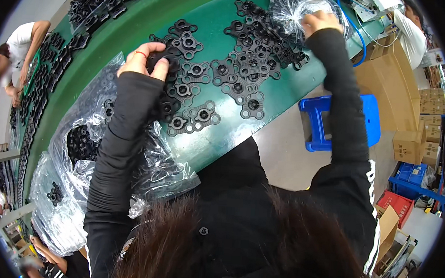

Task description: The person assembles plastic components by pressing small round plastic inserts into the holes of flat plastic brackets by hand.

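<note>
Here, the left hand (145, 60) is curled closed around a black moulded plastic part with round lobes (162, 60), holding it just above the green conveyor belt (281, 91) near the belt's left side. The right hand (319, 20) reaches far forward, its fingers pinched shut on a crinkled clear plastic bag (291, 8) that lies at the far end of the belt. Between the two hands, a loose spread of matching black lobed parts (240, 63) lies flat on the green surface, some touching one another, some overlapping. Under the left forearm, large clear plastic bags holding more black parts (79, 143) sit at the near edge of the belt. A blue plastic stool (335, 123) stands on the floor to the right of the belt, with brown cardboard boxes (388, 88) beyond it. Another person in a white shirt (19, 45) bends over the belt far off on the left.
</note>
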`<state>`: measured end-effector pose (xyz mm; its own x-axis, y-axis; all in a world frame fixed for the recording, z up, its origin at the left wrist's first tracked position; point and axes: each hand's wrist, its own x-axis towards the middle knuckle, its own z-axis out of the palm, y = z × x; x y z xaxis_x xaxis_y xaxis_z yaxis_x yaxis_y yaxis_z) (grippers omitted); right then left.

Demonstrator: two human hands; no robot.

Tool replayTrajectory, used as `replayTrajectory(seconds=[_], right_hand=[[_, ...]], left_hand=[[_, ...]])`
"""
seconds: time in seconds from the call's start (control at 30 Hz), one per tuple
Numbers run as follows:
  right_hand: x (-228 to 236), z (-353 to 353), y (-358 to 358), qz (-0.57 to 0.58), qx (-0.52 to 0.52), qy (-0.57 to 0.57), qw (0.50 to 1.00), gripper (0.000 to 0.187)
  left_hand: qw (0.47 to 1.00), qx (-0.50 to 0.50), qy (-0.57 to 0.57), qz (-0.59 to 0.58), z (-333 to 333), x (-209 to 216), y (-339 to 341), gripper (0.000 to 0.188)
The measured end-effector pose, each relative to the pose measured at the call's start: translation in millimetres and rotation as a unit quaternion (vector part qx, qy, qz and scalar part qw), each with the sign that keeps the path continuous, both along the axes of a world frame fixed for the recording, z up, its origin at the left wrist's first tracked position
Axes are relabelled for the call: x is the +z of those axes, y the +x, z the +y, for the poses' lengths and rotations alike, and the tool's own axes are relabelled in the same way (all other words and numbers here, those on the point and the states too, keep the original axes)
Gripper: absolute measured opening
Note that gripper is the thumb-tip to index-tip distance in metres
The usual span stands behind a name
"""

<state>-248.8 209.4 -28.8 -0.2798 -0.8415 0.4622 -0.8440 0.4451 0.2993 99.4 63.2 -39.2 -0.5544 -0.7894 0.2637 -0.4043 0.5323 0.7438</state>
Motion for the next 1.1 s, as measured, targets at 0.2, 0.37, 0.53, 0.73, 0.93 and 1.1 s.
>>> replayTrajectory(seconds=[0.2,0.37,0.53,0.73,0.93,1.1], right_hand=[[-8,0,-65,-0.005,-0.113,0.200,0.973,0.014],[-16,-14,-88,0.024,-0.077,0.200,0.976,0.021],[-5,7,-81,-0.113,-0.061,-0.016,0.992,0.016],[26,36,58,-0.483,0.192,-0.255,0.815,0.012],[32,36,154,-0.342,0.375,-0.204,0.837,0.020],[27,28,186,-0.357,0.391,-0.208,0.823,0.026]], left_hand=[[0.948,-0.043,-0.304,-0.084,6,-1,-28,0.026],[0.923,-0.185,-0.251,-0.226,29,-18,-67,0.032],[0.916,-0.206,-0.262,-0.223,22,-19,-76,0.029],[0.971,-0.133,0.153,0.125,39,6,-45,0.033],[0.895,-0.116,0.384,0.196,66,35,-24,0.036],[0.842,-0.130,0.469,0.232,75,37,-13,0.038]])
